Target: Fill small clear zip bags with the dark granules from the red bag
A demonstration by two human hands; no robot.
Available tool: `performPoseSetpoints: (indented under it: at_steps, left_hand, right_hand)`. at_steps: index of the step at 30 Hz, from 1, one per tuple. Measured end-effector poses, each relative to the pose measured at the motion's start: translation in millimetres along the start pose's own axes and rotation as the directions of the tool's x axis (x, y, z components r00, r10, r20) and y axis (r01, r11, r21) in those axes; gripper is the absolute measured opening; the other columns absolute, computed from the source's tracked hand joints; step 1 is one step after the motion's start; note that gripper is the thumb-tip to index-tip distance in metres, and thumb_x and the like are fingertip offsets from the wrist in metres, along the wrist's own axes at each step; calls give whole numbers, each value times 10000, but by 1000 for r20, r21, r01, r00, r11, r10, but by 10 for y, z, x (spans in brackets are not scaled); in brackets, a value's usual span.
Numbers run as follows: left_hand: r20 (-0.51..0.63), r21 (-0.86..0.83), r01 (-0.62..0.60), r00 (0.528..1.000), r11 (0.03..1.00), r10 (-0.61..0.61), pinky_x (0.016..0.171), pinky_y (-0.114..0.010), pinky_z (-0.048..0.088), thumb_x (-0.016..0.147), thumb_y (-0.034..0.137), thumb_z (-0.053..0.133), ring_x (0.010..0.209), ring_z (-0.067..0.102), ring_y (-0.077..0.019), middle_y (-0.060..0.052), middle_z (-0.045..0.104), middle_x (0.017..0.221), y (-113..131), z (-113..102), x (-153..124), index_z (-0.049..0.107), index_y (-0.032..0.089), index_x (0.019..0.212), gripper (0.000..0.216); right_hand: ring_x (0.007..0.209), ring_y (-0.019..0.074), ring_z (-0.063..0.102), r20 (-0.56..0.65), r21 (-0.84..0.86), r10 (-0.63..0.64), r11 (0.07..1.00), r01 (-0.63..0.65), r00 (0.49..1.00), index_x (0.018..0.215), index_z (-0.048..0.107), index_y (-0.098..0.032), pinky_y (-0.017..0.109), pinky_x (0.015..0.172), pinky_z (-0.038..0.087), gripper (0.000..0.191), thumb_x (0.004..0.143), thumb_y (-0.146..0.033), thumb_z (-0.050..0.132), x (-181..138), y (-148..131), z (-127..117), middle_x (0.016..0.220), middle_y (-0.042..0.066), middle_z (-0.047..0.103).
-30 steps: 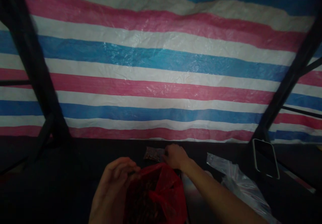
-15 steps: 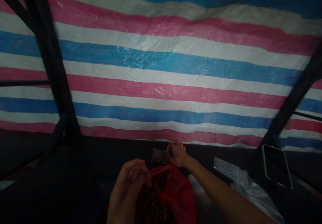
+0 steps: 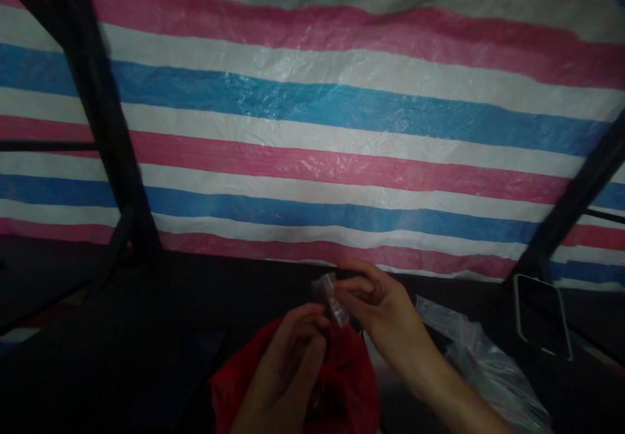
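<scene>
A striped tarpaulin (image 3: pixel 322 115) in pink, white and blue bands fills most of what I see, hanging like a wall behind the dark surface (image 3: pixel 161 330) I work at. Black frame poles cross it: one slanting pole (image 3: pixel 105 128) on the left, another (image 3: pixel 571 206) on the right. The room is dim and the surface is nearly black, so little of it can be made out. On its right side lies a crumpled clear plastic sheet (image 3: pixel 483 369), and just beyond that a phone (image 3: pixel 541 317) with a pale edge leans near the foot of the right pole. Below my hands sits a red plastic bag (image 3: pixel 351 382), open at the top, its contents too dark to tell. My right hand (image 3: pixel 390 310) and my left hand (image 3: pixel 293 362) meet above the bag. The fingers of both pinch a small clear packet (image 3: pixel 332 297), held up off the surface just above the red bag's mouth.
</scene>
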State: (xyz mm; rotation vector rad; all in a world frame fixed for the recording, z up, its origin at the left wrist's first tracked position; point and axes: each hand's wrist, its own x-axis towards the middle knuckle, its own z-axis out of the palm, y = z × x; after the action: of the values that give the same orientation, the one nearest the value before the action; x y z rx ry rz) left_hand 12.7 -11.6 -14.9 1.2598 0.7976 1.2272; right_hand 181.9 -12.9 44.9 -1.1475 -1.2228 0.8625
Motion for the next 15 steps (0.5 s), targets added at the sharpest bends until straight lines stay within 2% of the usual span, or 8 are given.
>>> performPoseSetpoints:
  at_steps: [2, 4, 7, 10, 15]
  left_hand:
    - [36, -5, 30, 999, 1000, -30, 866, -276, 624, 881, 565, 765, 1039, 762, -237, -66, 799, 1085, -42, 17, 0, 785, 306, 1116, 350]
    - [44, -2, 33, 998, 999, -33, 886, -288, 631, 865, 547, 790, 997, 778, -230, -66, 810, 1071, -62, 6, 23, 785, 294, 1072, 328]
    - [-6, -12, 40, 999, 999, -40, 845, -264, 635, 824, 510, 839, 936, 789, -211, -49, 824, 1020, -38, 6, 62, 770, 284, 1010, 301]
    - [-2, -51, 38, 999, 998, -39, 814, -229, 625, 792, 485, 870, 881, 790, -188, -26, 829, 952, 17, 48, 80, 758, 279, 950, 283]
    - [-21, -99, 24, 999, 995, -27, 710, -190, 600, 713, 532, 912, 746, 767, -161, -7, 818, 838, 89, 93, 72, 737, 256, 842, 351]
  right_hand:
    - [777, 196, 786, 16, 81, 42, 996, -43, 999, 1137, 694, -250, 285, 709, 585, 366, 789, -307, 792, -144, 4, 94, 825, -8, 814]
    - [773, 192, 787, 12, 72, 64, 995, -65, 998, 1164, 710, -263, 279, 715, 590, 386, 785, -238, 777, -224, 28, 172, 809, -24, 809]
    - [769, 175, 779, -25, -42, 50, 998, -51, 998, 1208, 734, -303, 253, 691, 577, 462, 786, -115, 724, -269, 50, 228, 808, -47, 799]
    - [754, 145, 755, -50, -191, -8, 982, -2, 999, 1164, 769, -322, 226, 686, 554, 519, 764, -8, 665, -292, 41, 245, 800, -64, 774]
    - [738, 124, 740, -76, -247, 16, 969, -34, 997, 1180, 764, -316, 196, 675, 542, 573, 756, 51, 646, -318, 23, 294, 776, -75, 738]
